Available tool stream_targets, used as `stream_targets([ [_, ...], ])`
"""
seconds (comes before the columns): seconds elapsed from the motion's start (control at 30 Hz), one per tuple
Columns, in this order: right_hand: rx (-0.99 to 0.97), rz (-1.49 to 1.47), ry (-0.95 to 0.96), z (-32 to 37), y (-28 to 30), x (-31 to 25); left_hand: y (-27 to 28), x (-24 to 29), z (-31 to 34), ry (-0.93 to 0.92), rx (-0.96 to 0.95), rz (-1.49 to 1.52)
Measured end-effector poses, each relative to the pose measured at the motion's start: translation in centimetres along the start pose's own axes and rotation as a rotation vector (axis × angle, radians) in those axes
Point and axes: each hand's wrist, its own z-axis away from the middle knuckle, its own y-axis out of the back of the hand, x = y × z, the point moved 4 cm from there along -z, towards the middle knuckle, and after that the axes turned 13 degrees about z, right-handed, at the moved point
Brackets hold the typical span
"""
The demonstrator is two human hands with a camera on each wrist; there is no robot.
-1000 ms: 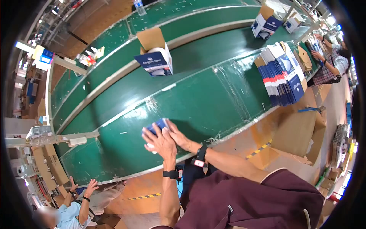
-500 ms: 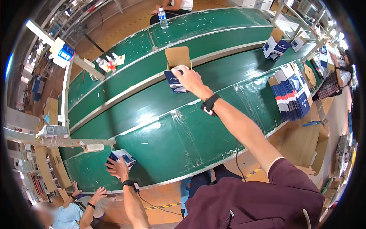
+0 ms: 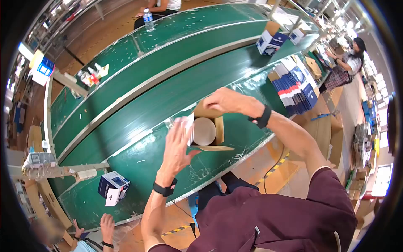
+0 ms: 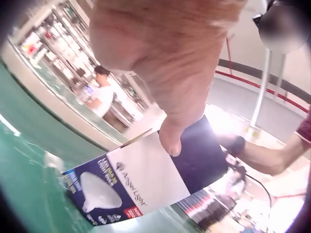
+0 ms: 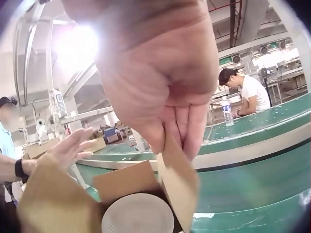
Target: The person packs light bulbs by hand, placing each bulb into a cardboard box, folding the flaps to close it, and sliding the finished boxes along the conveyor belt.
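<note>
An open Angel Light light-bulb carton (image 3: 220, 131) stands on the near green bench, its brown flaps raised. Inside lies a round, pale bulb (image 3: 204, 132), face up. My right hand (image 3: 233, 101) pinches one upright flap (image 5: 177, 179) between thumb and fingers. On the carton's left side, my left hand (image 3: 174, 147) has its fingers stretched out along the wall, thumb apart. The left wrist view shows the printed side (image 4: 141, 177) with the thumb overlapping its upper part. A closed carton (image 3: 114, 188) sits at the bench's left end.
Flattened cartons (image 3: 296, 90) are stacked at the right, with another open carton (image 3: 270, 43) on the belt beyond. A metal frame (image 3: 67, 166) crosses the left end. Another person's hand (image 3: 107, 227) is near the front left edge. A water bottle (image 3: 148, 20) stands at the back.
The open carton has come from the belt to the near bench with my right hand. My left hand, earlier moving the closed carton leftward, has left it and moved to the open one.
</note>
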Motion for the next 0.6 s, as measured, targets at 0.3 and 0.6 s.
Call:
stream_targets([
  [0.3,0.263,-0.166,0.011,10.9,-0.4,-6.7,-5.1,2.2,-0.4,0.203,-0.086,0.239],
  [0.6,0.402,0.158,-0.01,11.0,-7.3,-5.8,-7.1,-1.1,-3.7,0.891,-0.215,1.08],
])
